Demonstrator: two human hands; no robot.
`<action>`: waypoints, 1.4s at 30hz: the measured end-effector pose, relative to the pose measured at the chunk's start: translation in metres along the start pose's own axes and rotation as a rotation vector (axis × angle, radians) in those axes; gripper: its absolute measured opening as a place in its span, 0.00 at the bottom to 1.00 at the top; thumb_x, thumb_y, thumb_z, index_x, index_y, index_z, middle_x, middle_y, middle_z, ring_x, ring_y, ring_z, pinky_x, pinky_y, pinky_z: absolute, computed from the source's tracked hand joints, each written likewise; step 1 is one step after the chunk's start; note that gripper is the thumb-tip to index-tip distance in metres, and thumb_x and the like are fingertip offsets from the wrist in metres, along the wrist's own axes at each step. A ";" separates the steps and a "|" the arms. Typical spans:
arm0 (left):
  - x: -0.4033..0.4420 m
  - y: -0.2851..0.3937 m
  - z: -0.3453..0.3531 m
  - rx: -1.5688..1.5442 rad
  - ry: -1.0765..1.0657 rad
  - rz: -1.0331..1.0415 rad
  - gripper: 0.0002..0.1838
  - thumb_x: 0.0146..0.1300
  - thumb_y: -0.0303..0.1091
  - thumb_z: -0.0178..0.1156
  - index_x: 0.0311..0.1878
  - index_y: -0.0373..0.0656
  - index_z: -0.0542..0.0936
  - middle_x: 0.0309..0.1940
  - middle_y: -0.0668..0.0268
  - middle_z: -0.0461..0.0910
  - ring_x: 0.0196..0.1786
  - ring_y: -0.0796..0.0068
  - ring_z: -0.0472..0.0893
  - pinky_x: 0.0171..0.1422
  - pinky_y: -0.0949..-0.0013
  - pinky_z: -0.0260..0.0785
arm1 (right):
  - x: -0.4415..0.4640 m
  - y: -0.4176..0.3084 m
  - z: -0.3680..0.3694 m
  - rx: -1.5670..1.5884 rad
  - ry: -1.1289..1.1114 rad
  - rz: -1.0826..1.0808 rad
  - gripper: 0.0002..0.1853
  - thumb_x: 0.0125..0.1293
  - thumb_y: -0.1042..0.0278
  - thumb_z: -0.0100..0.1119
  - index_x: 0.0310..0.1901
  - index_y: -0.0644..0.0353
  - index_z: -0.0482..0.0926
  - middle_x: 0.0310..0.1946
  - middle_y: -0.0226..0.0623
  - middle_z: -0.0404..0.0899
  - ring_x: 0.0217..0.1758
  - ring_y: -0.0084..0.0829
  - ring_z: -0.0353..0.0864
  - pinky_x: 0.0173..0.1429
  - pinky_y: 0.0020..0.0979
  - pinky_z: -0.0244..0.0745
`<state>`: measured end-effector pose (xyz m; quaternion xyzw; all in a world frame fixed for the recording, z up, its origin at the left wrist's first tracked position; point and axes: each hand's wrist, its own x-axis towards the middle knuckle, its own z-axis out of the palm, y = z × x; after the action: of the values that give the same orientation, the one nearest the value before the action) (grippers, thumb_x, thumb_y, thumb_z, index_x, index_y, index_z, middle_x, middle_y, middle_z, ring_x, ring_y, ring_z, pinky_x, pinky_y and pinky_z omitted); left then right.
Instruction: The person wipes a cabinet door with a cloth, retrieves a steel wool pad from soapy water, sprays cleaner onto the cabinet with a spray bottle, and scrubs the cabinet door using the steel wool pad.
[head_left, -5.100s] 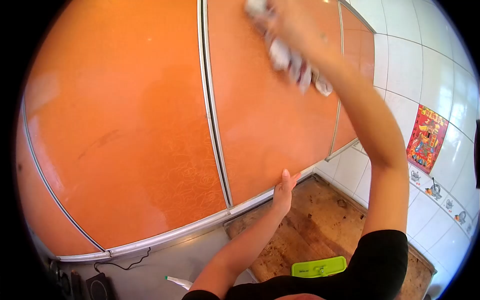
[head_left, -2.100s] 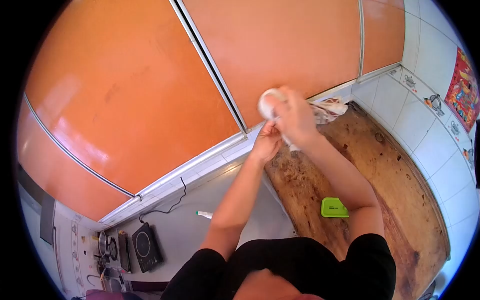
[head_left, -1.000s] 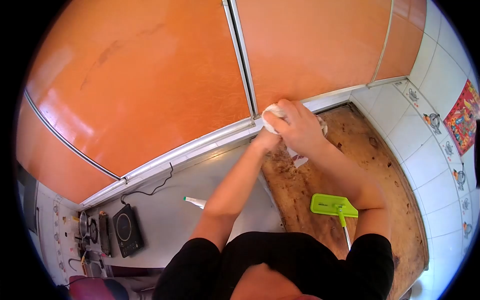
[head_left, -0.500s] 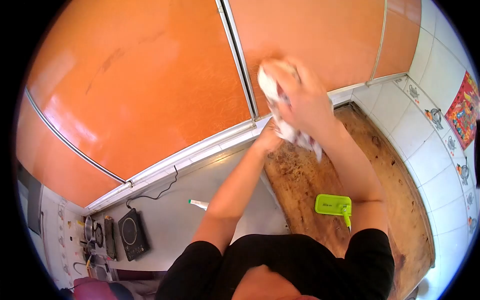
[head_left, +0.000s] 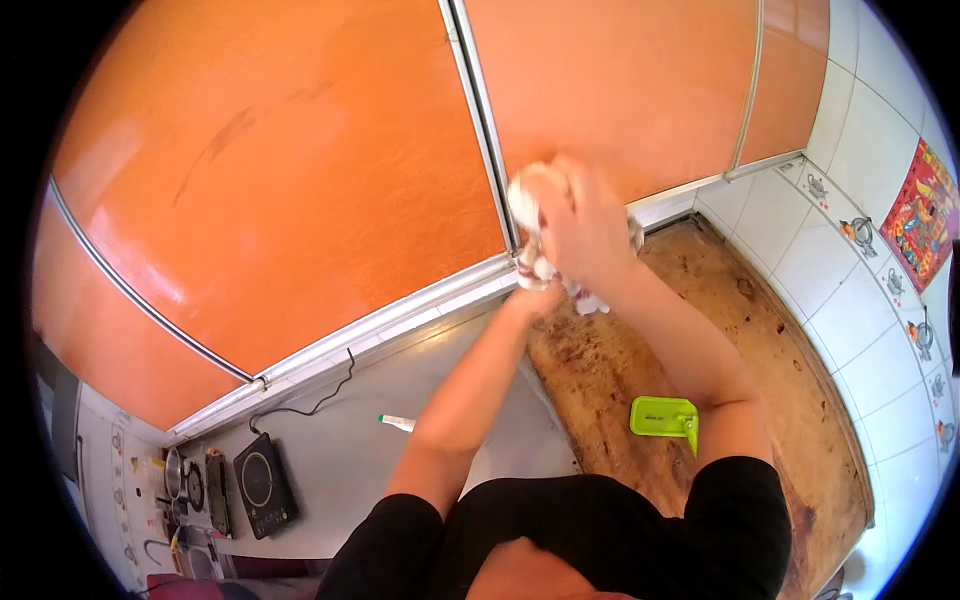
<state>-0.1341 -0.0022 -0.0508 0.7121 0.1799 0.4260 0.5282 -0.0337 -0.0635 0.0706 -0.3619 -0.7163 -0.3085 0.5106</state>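
Note:
My right hand (head_left: 590,225) is closed round a white cloth (head_left: 527,205) with dark reddish patches, close to the lower left part of the right orange cabinet door (head_left: 620,90). The cloth is bunched, and its loose end hangs below the hand. My left hand (head_left: 540,298) is just under the cloth, by the white ledge along the cabinet's bottom. The cloth covers its fingers, so whether they grip anything cannot be seen.
A lime-green flat tool (head_left: 662,416) lies on the stained wooden board (head_left: 600,370). On the grey counter (head_left: 350,440) are a green-capped marker (head_left: 397,423), a black induction cooktop (head_left: 265,487) and its cord. Tiled wall (head_left: 835,250) stands at right.
My right hand and the cloth have moved down and slightly left along the cabinet door. My left hand is slightly lower. The view has shifted a little.

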 end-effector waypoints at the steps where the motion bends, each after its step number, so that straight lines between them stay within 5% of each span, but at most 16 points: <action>1: -0.001 -0.007 -0.004 0.092 -0.025 0.009 0.26 0.72 0.33 0.51 0.70 0.48 0.57 0.64 0.66 0.66 0.65 0.67 0.67 0.67 0.60 0.66 | -0.008 0.000 0.001 0.034 -0.019 -0.013 0.21 0.50 0.72 0.62 0.50 0.50 0.77 0.49 0.45 0.71 0.42 0.47 0.76 0.41 0.41 0.75; 6: -0.001 -0.017 -0.011 0.020 -0.039 -0.092 0.24 0.68 0.24 0.52 0.66 0.48 0.64 0.62 0.65 0.69 0.61 0.71 0.72 0.61 0.63 0.70 | 0.035 0.004 -0.012 0.019 0.101 0.074 0.19 0.54 0.71 0.61 0.50 0.51 0.77 0.51 0.47 0.72 0.46 0.48 0.76 0.47 0.43 0.75; 9: 0.001 0.011 0.003 -0.410 -0.127 -0.023 0.23 0.65 0.17 0.52 0.62 0.46 0.70 0.60 0.65 0.72 0.60 0.71 0.74 0.65 0.65 0.68 | 0.067 0.013 -0.018 -0.055 0.166 0.217 0.23 0.52 0.72 0.65 0.53 0.49 0.78 0.49 0.45 0.73 0.47 0.46 0.77 0.50 0.41 0.74; 12: -0.006 0.021 0.021 -0.579 0.208 -0.150 0.28 0.62 0.13 0.50 0.64 0.46 0.69 0.62 0.65 0.71 0.63 0.72 0.72 0.68 0.63 0.67 | 0.024 0.003 -0.002 0.294 -0.244 0.389 0.19 0.57 0.68 0.60 0.52 0.55 0.77 0.50 0.49 0.73 0.51 0.49 0.73 0.59 0.45 0.68; 15: -0.005 0.025 0.009 -0.520 -0.033 -0.015 0.33 0.60 0.10 0.48 0.67 0.48 0.67 0.66 0.60 0.68 0.68 0.67 0.68 0.71 0.57 0.63 | 0.008 0.018 -0.028 0.491 -0.266 0.773 0.20 0.57 0.69 0.61 0.53 0.56 0.76 0.49 0.50 0.74 0.51 0.49 0.74 0.58 0.44 0.69; 17: 0.001 0.016 0.008 -0.544 -0.033 -0.013 0.33 0.59 0.12 0.50 0.67 0.49 0.67 0.65 0.57 0.68 0.69 0.62 0.67 0.72 0.49 0.60 | -0.029 0.074 -0.011 0.046 0.088 0.329 0.21 0.57 0.68 0.62 0.54 0.58 0.75 0.47 0.50 0.74 0.50 0.50 0.74 0.57 0.43 0.69; 18: 0.001 0.013 0.007 -0.554 -0.030 -0.014 0.33 0.59 0.12 0.51 0.67 0.50 0.67 0.65 0.55 0.69 0.69 0.59 0.67 0.72 0.46 0.58 | -0.034 0.100 -0.014 0.016 0.182 0.361 0.23 0.57 0.70 0.63 0.56 0.57 0.74 0.44 0.48 0.72 0.46 0.46 0.74 0.53 0.40 0.71; 24: 0.007 0.051 0.036 -0.588 0.096 -0.011 0.23 0.68 0.26 0.49 0.67 0.38 0.65 0.69 0.54 0.63 0.73 0.56 0.60 0.73 0.51 0.58 | -0.040 0.142 -0.025 -0.032 0.341 0.719 0.26 0.56 0.72 0.65 0.58 0.59 0.71 0.46 0.48 0.68 0.43 0.44 0.73 0.50 0.40 0.73; 28: 0.025 0.066 0.063 -0.740 0.188 0.037 0.27 0.75 0.46 0.45 0.68 0.37 0.60 0.70 0.54 0.62 0.72 0.56 0.62 0.73 0.53 0.60 | -0.046 0.093 -0.003 -0.093 0.265 0.366 0.29 0.53 0.68 0.66 0.59 0.52 0.72 0.41 0.45 0.71 0.48 0.47 0.73 0.51 0.44 0.71; 31: 0.031 0.061 0.059 -0.676 0.269 -0.004 0.35 0.73 0.58 0.41 0.70 0.38 0.57 0.69 0.51 0.61 0.71 0.56 0.64 0.72 0.55 0.61 | -0.044 0.113 -0.020 0.041 0.266 0.455 0.28 0.53 0.68 0.67 0.59 0.49 0.72 0.43 0.45 0.71 0.48 0.46 0.73 0.52 0.45 0.71; 35: 0.033 0.064 0.061 -0.558 0.288 -0.011 0.41 0.69 0.65 0.40 0.70 0.39 0.56 0.67 0.47 0.62 0.70 0.55 0.64 0.71 0.56 0.62 | -0.041 0.147 -0.039 0.112 0.317 0.889 0.25 0.56 0.66 0.67 0.57 0.50 0.73 0.45 0.48 0.72 0.45 0.48 0.75 0.50 0.43 0.74; 38: 0.036 0.063 0.062 -0.500 0.330 -0.023 0.43 0.67 0.67 0.40 0.70 0.38 0.55 0.67 0.47 0.62 0.70 0.55 0.65 0.71 0.56 0.62 | -0.039 0.112 -0.017 -0.077 0.208 0.721 0.25 0.57 0.65 0.67 0.57 0.51 0.72 0.44 0.46 0.72 0.45 0.48 0.75 0.47 0.43 0.74; 41: 0.038 0.062 0.068 -0.367 0.378 0.051 0.46 0.65 0.69 0.39 0.69 0.34 0.56 0.67 0.47 0.62 0.70 0.55 0.65 0.72 0.57 0.59 | -0.054 0.083 -0.005 0.038 0.213 0.317 0.25 0.56 0.69 0.64 0.57 0.51 0.72 0.46 0.49 0.69 0.45 0.50 0.75 0.49 0.41 0.75; 42: 0.038 0.061 0.066 -0.400 0.345 0.012 0.45 0.65 0.70 0.39 0.69 0.35 0.57 0.67 0.48 0.64 0.69 0.56 0.66 0.72 0.57 0.59 | -0.054 0.088 -0.010 0.071 0.213 0.412 0.26 0.55 0.68 0.65 0.57 0.52 0.72 0.46 0.48 0.69 0.47 0.50 0.74 0.49 0.42 0.74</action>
<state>-0.0711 -0.0381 0.0149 0.5112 0.1752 0.5716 0.6174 0.0564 -0.0351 0.0280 -0.4477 -0.5799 -0.2085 0.6479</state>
